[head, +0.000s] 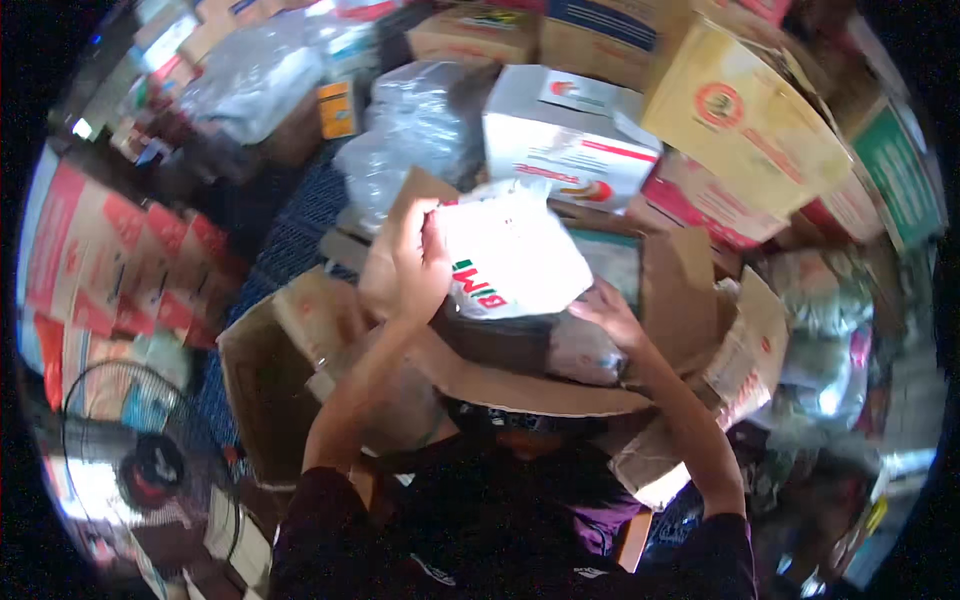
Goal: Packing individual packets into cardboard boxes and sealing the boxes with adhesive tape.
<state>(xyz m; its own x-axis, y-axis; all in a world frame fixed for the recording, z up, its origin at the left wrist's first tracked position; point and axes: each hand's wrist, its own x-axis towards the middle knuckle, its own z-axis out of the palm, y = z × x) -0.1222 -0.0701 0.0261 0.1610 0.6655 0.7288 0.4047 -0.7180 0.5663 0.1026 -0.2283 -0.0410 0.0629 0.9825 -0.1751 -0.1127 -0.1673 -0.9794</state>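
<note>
A white plastic packet (517, 251) with red and green lettering is held up in front of me, its top washed out by glare. My left hand (424, 262) grips its left edge, thumb towards the packet's face. At the packet's lower right corner is my right hand (609, 311), its fingertips against or just under that corner; some of its fingers are hidden. Below both hands an open cardboard box (525, 397) sits close to my body with its flaps spread. Inside the box lies a pale wrapped packet (585, 349), near my right hand.
A white printed carton (570, 142) and a yellowish carton (746, 120) stand beyond the box. Clear plastic bags (412, 120) lie at the back left. Another open cardboard box (262, 382) is at my left, with a caged fan (150, 465) further out. Filled plastic bags (825, 330) are at right.
</note>
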